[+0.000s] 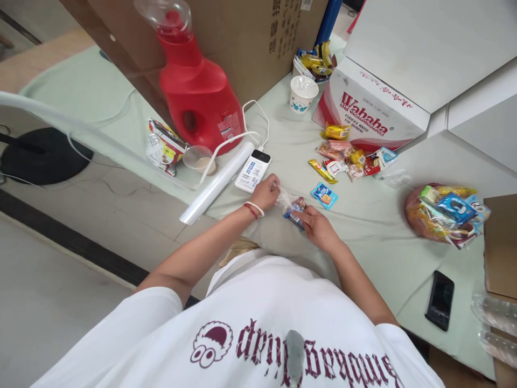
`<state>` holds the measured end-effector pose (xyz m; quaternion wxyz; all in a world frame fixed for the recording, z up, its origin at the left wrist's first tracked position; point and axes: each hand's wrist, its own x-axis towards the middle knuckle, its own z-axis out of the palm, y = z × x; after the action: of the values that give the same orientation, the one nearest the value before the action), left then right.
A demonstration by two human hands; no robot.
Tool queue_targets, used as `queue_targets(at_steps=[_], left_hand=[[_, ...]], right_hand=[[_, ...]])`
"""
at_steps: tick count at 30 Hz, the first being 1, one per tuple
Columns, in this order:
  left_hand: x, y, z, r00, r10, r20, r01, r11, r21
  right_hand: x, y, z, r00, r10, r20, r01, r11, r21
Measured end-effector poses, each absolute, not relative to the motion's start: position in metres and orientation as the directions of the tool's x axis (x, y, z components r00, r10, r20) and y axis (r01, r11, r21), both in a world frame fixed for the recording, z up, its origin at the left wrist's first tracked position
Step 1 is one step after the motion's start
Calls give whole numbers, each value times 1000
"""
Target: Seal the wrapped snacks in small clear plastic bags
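Note:
My left hand (266, 194), with a white and a red bracelet at the wrist, pinches the edge of a crinkled clear plastic bag (285, 198). My right hand (322, 230) is closed on a small dark blue and brown snack packet (297, 214), which lies against the bag's right end. Whether the packet is inside the bag or just at its mouth, I cannot tell. Just beyond my right hand a light blue snack packet (324, 195) lies flat on the table. A white power bank (253, 171) with a cable rests beside my left hand.
Loose snack packets (343, 156) lie before a Wahaha water carton (365, 110). A full snack bowl (416, 213) and a phone (440, 300) are at the right. A red detergent jug (202, 97), paper cup (302, 94) and white tube (218, 183) stand or lie further left.

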<state>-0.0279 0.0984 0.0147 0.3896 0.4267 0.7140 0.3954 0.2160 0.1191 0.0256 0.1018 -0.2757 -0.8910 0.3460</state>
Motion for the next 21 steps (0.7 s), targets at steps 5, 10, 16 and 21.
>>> queue_targets(at_steps=[5,10,16,21], left_hand=[[-24,90,37,-344,923,-175,98,220,971],[16,71,53,-78,997,-29,115,38,993],[47,65,24,32,999,24,117,-27,993],[62,57,6,118,949,292,577,-304,758]], right_hand=[[213,117,22,-810,586,11,442,623,-646],[209,115,28,-822,569,10,444,653,-614],[234,98,33,-837,541,81,370,669,-645],[256,87,20,-771,631,86,373,556,-743]])
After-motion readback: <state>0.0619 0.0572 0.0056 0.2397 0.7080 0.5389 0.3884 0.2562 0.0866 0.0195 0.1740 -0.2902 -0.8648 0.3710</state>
